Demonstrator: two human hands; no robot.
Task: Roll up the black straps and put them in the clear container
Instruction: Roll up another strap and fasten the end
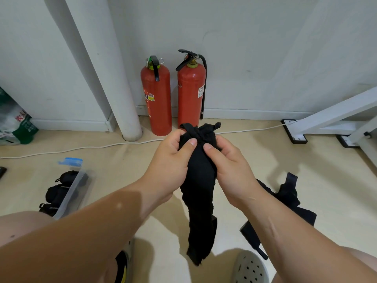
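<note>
I hold a black strap [201, 201] up in front of me with both hands. My left hand [171, 160] grips its upper end from the left, thumb on the cloth. My right hand [230, 168] grips the same end from the right. The strap's free end hangs down between my knees. On the floor at the left lies the clear container [70, 190] with a blue clasp, with several rolled black straps [59, 193] in and beside it. More loose black straps [289, 203] lie on the floor behind my right forearm.
Two red fire extinguishers [157, 99] stand against the white wall ahead, beside a white pipe [114, 78]. A white cable [81, 149] runs across the beige floor. A white frame leg [334, 115] stands at the right, a green bag [16, 123] at the left. My grey shoe [251, 268] is below.
</note>
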